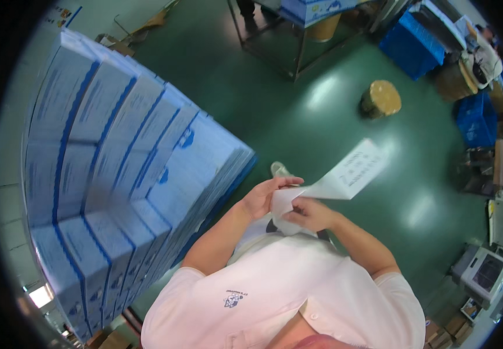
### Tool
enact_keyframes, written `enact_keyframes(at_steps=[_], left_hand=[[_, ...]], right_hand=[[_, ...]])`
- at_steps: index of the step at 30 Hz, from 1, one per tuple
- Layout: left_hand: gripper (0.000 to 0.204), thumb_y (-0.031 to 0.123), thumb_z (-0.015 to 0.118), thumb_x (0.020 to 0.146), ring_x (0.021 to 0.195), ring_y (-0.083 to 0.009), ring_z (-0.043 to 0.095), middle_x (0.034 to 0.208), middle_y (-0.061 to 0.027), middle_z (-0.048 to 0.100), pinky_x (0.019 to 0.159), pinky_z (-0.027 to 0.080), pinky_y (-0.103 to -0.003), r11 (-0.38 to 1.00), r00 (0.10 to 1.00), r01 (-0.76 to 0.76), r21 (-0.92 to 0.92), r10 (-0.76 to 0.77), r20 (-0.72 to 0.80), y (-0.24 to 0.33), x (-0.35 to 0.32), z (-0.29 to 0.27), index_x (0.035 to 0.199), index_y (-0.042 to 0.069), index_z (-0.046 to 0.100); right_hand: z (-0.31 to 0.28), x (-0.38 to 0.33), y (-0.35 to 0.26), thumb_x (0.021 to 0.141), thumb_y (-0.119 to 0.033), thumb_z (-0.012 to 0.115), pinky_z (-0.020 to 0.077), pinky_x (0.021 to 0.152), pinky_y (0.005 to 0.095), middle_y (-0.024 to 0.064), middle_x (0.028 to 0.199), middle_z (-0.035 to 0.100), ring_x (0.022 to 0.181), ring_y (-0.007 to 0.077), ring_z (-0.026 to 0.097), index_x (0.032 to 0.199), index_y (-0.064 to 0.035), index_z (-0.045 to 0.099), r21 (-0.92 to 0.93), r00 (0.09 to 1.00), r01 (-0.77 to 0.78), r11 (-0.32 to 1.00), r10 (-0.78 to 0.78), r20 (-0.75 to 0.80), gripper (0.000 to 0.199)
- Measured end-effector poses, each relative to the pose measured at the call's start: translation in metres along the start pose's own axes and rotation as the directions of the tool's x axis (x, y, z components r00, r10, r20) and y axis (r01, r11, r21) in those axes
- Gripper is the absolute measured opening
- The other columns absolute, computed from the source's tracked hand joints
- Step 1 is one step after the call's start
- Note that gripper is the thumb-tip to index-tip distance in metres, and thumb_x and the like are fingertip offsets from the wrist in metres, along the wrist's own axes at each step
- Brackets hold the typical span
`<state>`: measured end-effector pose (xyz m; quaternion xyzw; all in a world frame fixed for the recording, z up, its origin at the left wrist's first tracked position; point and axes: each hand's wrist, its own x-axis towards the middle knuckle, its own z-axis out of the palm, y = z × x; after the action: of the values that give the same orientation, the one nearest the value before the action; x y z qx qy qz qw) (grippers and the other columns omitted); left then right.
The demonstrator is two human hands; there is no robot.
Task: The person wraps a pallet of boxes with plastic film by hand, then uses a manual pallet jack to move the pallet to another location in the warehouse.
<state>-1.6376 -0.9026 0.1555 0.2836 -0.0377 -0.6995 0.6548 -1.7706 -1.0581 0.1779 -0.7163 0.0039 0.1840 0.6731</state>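
Observation:
A long strip of white label paper (353,170) with dark print runs between my hands in front of my waist. Its printed end sticks out to the right and upward, while the near part bends down in a loop. My left hand (261,196) is closed on the strip's left edge, thumb and fingers together. My right hand (314,214) has its fingers curled round the lower part of the paper. Part of the strip is hidden behind the right fingers. Left of my hands stands a tall stack of light-blue cartons (202,160) with wavy dark-blue edges.
On the green floor (263,110) ahead stands a round stool-like drum (384,98). A metal-framed table (298,49) carries a blue carton at the far side. Blue crates (412,46) and other goods line the right, with a grey machine (484,272) nearer me.

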Motion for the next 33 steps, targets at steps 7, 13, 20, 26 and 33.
enact_keyframes(at_steps=[7,13,20,26,33], left_hand=[[0.056,0.012,0.071,0.084,0.114,-0.0177,0.057,0.126,-0.0095,0.058,0.1,0.044,-0.033,0.921,0.997,-0.004,0.391,-0.027,0.074,0.17,0.1,0.011,0.133,0.0,0.047],[0.045,0.016,0.071,0.085,0.106,-0.0139,0.059,0.117,-0.0072,0.064,0.094,0.046,-0.03,0.598,0.954,-0.103,0.795,0.285,-0.091,0.262,0.105,0.012,0.124,0.0,0.057],[0.021,0.016,0.057,0.091,0.084,-0.0396,0.063,0.091,-0.0218,0.066,0.074,0.05,-0.042,0.286,0.557,0.148,0.947,0.767,-0.319,0.319,0.111,-0.074,0.105,0.001,0.061],[0.027,0.014,0.054,0.089,0.086,-0.0402,0.062,0.091,-0.0208,0.065,0.075,0.048,-0.044,0.543,0.716,0.182,0.82,0.499,-0.489,0.376,0.112,-0.071,0.114,0.004,0.054],[0.035,0.017,0.053,0.091,0.092,-0.0353,0.062,0.1,-0.0188,0.065,0.08,0.048,-0.041,0.693,0.668,0.164,0.702,0.446,-0.596,0.399,0.138,-0.092,0.124,0.005,0.052]], right_hand=[[-0.118,0.095,-0.038,0.077,-0.008,0.056,0.0488,0.086,0.042,0.0193,0.104,0.062,0.1,0.0347,0.059,0.106,-0.0026,0.062,-0.356,0.996,0.063,0.932,-0.034,0.085,0.03],[-0.185,0.195,-0.076,0.075,-0.01,0.056,0.0506,0.078,0.0456,0.0214,0.096,0.064,0.091,0.0383,0.062,0.096,-0.0011,0.062,-0.558,0.997,-0.045,0.829,0.074,0.03,0.024],[-0.26,0.297,-0.136,0.081,-0.017,0.068,0.0521,0.068,0.0392,0.0142,0.088,0.064,0.076,0.0307,0.064,0.098,-0.0047,0.063,-0.696,0.959,0.166,0.698,-0.279,-0.051,0.022],[-0.335,0.431,-0.139,0.082,-0.022,0.072,0.0523,0.067,0.0388,0.0082,0.088,0.065,0.077,0.0293,0.064,0.101,-0.0064,0.066,-0.586,0.901,0.423,0.691,-0.251,0.353,0.025],[-0.377,0.521,-0.136,0.086,-0.018,0.068,0.0517,0.063,0.0385,0.0147,0.081,0.067,0.067,0.0313,0.064,0.1,-0.0027,0.068,-0.338,0.688,0.51,0.791,-0.138,0.713,0.021]])
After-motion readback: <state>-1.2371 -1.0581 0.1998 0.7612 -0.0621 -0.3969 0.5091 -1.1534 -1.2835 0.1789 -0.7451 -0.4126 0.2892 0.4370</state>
